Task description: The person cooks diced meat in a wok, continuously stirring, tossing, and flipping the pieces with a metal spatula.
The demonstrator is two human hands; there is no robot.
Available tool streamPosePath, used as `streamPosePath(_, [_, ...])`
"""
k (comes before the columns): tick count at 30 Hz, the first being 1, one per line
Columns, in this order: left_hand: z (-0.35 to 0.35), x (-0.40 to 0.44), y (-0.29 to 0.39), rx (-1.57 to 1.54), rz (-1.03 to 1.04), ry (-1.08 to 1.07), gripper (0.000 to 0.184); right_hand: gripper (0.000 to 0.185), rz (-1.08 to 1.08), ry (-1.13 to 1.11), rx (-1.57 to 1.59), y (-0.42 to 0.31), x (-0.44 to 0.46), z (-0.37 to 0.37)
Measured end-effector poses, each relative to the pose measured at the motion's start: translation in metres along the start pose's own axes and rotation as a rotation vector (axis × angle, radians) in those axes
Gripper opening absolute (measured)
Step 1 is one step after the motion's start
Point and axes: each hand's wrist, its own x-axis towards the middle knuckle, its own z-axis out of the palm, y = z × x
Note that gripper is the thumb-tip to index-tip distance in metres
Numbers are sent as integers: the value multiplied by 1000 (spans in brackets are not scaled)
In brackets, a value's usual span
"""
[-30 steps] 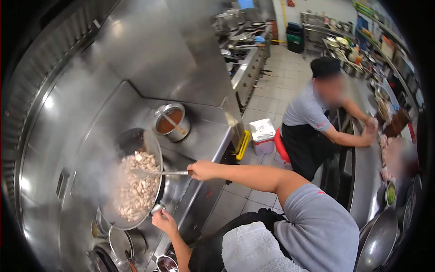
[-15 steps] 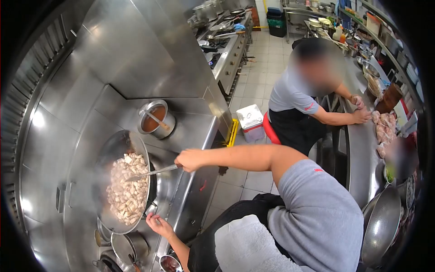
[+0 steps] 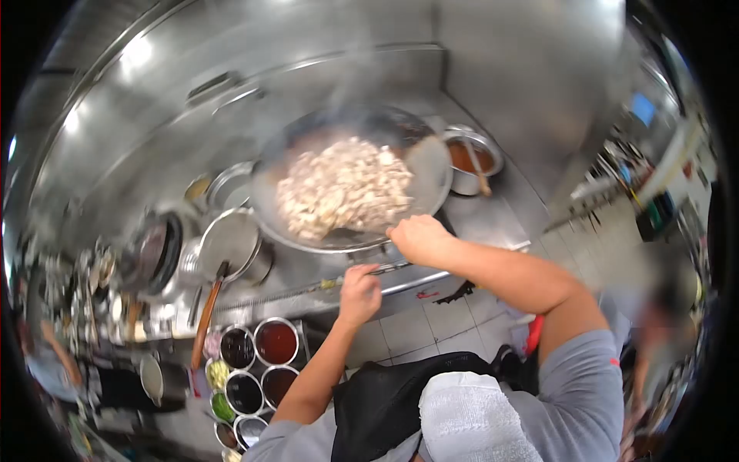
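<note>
A large wok [image 3: 435, 181] stands on the steel range, full of pale diced meat [image 3: 346, 185] that steams. My right hand [image 3: 419, 240] is closed round the handle of a wok spatula at the wok's near right rim. The spatula's blade [image 3: 346, 232] is blurred and partly under the meat at the near side. My left hand [image 3: 360, 294] is in front of the wok by the range's front edge, apart from the rim. Its fingers are loosely bent, a little apart, and nothing shows in them.
Right of the wok stands a pot of brown sauce [image 3: 471, 158] with a ladle. A steel pot [image 3: 231, 242] and a long wooden handle [image 3: 206, 323] are on the left. Several sauce containers [image 3: 275, 341] stand at lower left. A blurred person [image 3: 654, 331] is at the right edge.
My view has swung left, bringing the sauce containers into sight. My right hand has come to the near rim, and the spatula has moved from the middle of the meat to its near edge.
</note>
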Motion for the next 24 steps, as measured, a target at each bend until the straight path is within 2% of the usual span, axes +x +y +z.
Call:
streamPosePath(2, [-2, 4, 2, 19, 8, -11, 20, 27, 187, -53, 45, -18, 54, 38])
streamPosePath(3, [-1, 3, 0, 31, 13, -23, 21, 27, 165, -54, 50, -18, 82, 62])
streamPosePath(5, [-1, 4, 0, 67, 5, -56, 23, 22, 314, 34, 75, 1, 140, 101])
streamPosePath(6, [-2, 6, 0, 89, 6, -92, 25, 22, 317, 41, 79, 7, 163, 114])
streamPosePath(8, [-5, 13, 2, 119, -6, -124, 27, 19, 425, 121, 34, 16, 200, 123])
streamPosePath(11, [-13, 12, 4, 143, -34, -185, 33, 21, 411, 72, 57, 26, 214, 115])
streamPosePath(13, [-15, 13, 5, 148, -45, -229, 34, 23, 441, -2, 115, 27, 198, 97])
streamPosePath(15, [-17, 11, 6, 123, -54, -250, 37, 24, 385, -58, 162, 26, 164, 78])
streamPosePath(17, [-17, 13, 6, 115, -68, -236, 39, 25, 394, -9, 159, 23, 113, 64])
streamPosePath(18, [-17, 12, 5, 118, -85, -260, 52, 29, 399, -43, 182, 19, 86, 39])
streamPosePath(19, [-19, 14, 6, 99, -64, -261, 52, 34, 406, -74, 200, 22, 65, 14])
streamPosePath(22, [-22, 13, 6, 142, -85, -330, 79, 41, 443, -23, 211, 48, 12, -29])
streamPosePath(24, [-22, 13, 1, 148, -47, -362, 78, 40, 408, 31, 252, 55, -17, -69])
